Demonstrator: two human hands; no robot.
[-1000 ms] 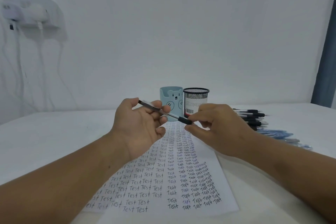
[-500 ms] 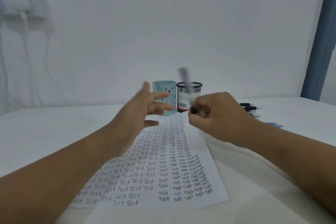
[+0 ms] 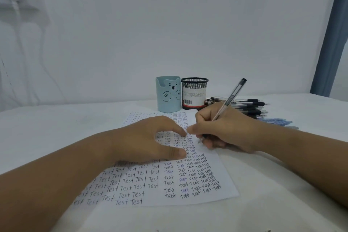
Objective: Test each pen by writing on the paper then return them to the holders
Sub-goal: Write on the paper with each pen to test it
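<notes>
Pen tip down on the written-over paper.

The right hand [image 3: 226, 130] grips the pen [image 3: 228, 100], tip at the paper's [image 3: 216, 181] right edge; the left hand [image 3: 148, 137] rests released on the sheet. At twelve o'clock stand a blue bear holder [image 3: 167, 100] and mesh holder [image 3: 194, 94]; loose pens [image 3: 250, 106] lie at two o'clock on the tabletop [image 3: 56, 128].

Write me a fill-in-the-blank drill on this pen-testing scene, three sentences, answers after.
1. The right hand grips a ___ with its tip at the paper.
2. The left hand rests flat on the ___.
3. The blue holder shows the face of a ___, and a black mesh holder stands beside it.

Missing words: pen; paper; bear
</notes>
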